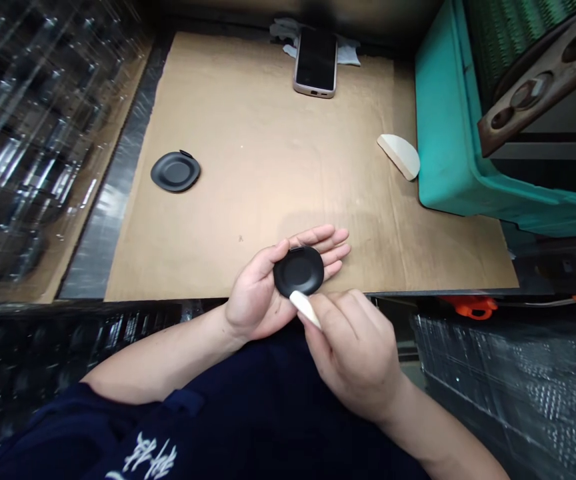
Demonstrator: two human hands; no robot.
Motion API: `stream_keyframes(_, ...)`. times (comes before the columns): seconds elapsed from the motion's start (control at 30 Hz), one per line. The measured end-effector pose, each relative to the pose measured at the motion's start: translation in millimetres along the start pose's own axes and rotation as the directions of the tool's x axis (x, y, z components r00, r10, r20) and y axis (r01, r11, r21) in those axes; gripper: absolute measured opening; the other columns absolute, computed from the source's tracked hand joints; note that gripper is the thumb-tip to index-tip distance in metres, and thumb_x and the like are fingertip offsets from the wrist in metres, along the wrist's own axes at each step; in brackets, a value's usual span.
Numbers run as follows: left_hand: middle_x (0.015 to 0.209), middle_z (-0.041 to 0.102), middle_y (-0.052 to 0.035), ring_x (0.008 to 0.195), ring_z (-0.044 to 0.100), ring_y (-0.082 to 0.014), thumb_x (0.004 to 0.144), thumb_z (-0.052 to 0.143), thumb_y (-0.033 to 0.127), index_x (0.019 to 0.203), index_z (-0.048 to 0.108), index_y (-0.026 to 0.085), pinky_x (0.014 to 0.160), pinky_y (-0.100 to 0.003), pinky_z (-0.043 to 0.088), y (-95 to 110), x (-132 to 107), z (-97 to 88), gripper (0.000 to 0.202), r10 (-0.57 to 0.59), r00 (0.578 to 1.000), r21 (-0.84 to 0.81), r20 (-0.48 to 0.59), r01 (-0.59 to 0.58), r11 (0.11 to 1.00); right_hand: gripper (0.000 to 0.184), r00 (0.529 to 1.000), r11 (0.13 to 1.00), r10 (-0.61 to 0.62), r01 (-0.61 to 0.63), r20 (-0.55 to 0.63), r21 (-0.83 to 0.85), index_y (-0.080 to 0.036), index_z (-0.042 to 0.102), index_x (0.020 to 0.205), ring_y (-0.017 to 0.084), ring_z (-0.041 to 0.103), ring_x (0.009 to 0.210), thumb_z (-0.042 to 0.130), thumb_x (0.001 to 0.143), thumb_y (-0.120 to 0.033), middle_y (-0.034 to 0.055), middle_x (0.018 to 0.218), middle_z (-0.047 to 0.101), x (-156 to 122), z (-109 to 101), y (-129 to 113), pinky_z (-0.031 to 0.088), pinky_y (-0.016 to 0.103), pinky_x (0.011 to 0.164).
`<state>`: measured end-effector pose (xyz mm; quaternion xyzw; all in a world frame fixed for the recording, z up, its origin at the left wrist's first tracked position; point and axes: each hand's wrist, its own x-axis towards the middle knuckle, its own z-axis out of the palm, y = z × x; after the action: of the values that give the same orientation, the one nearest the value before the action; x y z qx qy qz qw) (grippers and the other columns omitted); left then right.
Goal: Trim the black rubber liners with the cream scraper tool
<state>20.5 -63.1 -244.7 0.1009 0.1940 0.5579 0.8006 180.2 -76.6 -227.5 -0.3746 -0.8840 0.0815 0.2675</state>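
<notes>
My left hand (263,287) lies palm up at the near edge of the cardboard-covered table (268,167) and cradles a round black disc (299,271), thumb against its left rim, fingers stretched beneath it. My right hand (353,347) pinches a small white flat piece (305,308) and presses its tip against the disc's lower edge. A second black disc (175,171) rests on the cardboard at the left, untouched.
A phone (315,61) lies face up at the far edge on a white cloth. A white half-round piece (399,155) sits beside a teal crate (448,133) on the right. Trays of clear plastic (28,133) stack at the left. An orange tool (473,307) lies below the table's right edge.
</notes>
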Motion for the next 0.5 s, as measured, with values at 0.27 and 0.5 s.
stream_keyframes(0.27, 0.149, 0.058, -0.0137, 0.149, 0.04, -0.0313, 0.103, 0.035, 0.035, 0.129, 0.068, 0.011, 0.128, -0.046, 0.022, 1.8, -1.0, -2.6, 0.049, -0.105, 0.994, 0.038, 0.01, 0.105, 0.994, 0.02, 0.993, 0.999, 0.018, -0.022, -0.113, -0.038, -0.01, 0.067, 0.114, 0.02, 0.059, 0.076, 0.063, 0.094, -0.013, 0.0109, 0.091, 0.07, 15.8, -2.0, 27.5, 0.051, 0.035, 0.071)
stream_keyframes(0.5, 0.149, 0.057, -0.0172, 0.145, 0.046, -0.0329, 0.103, 0.031, 0.033, 0.114, 0.073, 0.009, 0.126, -0.048, 0.026, 1.3, -0.5, 0.7, 0.049, -0.026, 0.999, 0.048, 0.025, 0.025, 0.999, 0.014, 0.999, 0.996, 0.033, -0.033, 0.002, 0.082, -0.012, 0.067, 0.106, 0.018, 0.055, 0.07, 0.06, 0.094, -0.012, 0.0063, 0.078, 0.067, -1.3, 3.3, -1.4, 0.047, 0.032, 0.064)
